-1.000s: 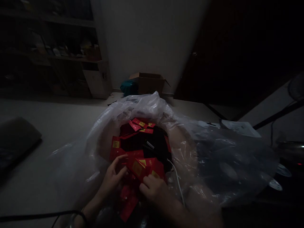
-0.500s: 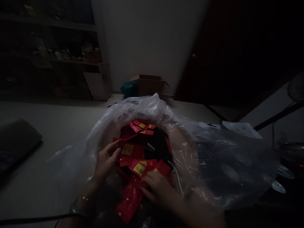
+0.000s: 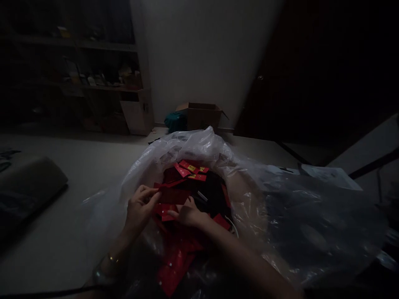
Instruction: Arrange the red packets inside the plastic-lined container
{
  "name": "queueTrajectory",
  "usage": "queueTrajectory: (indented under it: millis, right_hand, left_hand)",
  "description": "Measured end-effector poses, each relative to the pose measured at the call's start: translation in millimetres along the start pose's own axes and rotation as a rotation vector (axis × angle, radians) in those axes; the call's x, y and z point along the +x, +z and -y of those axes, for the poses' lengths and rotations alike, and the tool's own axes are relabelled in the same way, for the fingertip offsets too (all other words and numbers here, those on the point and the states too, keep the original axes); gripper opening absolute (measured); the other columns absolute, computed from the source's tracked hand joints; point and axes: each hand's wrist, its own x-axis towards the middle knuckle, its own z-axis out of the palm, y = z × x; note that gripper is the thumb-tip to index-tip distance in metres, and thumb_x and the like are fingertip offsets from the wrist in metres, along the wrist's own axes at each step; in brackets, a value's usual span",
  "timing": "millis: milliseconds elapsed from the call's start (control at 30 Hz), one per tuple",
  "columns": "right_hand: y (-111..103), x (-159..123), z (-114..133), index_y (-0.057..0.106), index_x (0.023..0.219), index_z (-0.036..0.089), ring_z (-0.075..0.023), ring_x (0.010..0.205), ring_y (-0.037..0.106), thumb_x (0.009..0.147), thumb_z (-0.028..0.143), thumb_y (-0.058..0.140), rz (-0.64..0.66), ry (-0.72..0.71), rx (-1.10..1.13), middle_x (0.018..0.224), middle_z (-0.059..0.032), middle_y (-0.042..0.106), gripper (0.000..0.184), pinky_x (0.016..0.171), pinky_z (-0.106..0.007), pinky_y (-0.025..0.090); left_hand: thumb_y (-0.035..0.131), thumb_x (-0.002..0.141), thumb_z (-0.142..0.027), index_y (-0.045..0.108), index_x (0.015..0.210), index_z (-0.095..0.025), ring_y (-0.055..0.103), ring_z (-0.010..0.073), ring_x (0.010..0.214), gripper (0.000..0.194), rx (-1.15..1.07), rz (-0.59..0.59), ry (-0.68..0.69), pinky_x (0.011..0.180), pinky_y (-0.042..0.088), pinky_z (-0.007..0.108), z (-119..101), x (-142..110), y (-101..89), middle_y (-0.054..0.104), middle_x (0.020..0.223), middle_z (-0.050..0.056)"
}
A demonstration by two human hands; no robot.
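My left hand pinches the left end of a flat red packet, whose plain dark-red side faces up. My right hand is just below the packet's right end, thumb and fingertips apart; whether it touches the packet is unclear in the dim light. More red packets lie in a heap beneath and in front of my hands. Several red packets with yellow labels rest at the far side of the heap. A black item with a small white strip lies beside them.
Crumpled clear plastic sheeting lines and drapes round the heap, spreading right. Beyond it stand an open cardboard box and a teal bag. Dark shelves are at back left, a dark door at right, and a low cushion-like block at left.
My right hand has moved up and left from the lower packets toward my left hand. The packet by my left hand, earlier showing a yellow label, now shows a plain side. The view has shifted slightly.
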Motion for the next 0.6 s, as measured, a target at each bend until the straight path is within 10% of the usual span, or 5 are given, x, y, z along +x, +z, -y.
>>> queueTrajectory:
  millis: [600]
  right_hand:
    - [34, -40, 14, 0.060, 0.091, 0.022, -0.0165, 0.097, 0.052, 0.089, 0.027, 0.045, -0.048, -0.301, 0.528, 0.106, -0.0033, 0.053, 0.016, 0.086, -0.030, 0.043]
  left_hand:
    - [0.071, 0.053, -0.054, 0.059, 0.075, -0.015, 0.042, 0.0073, 0.041, 0.046, -0.348, 0.137, -0.449, 0.039, 0.031, 0.019, 8, 1, 37.6, 0.051, 0.053, -0.007]
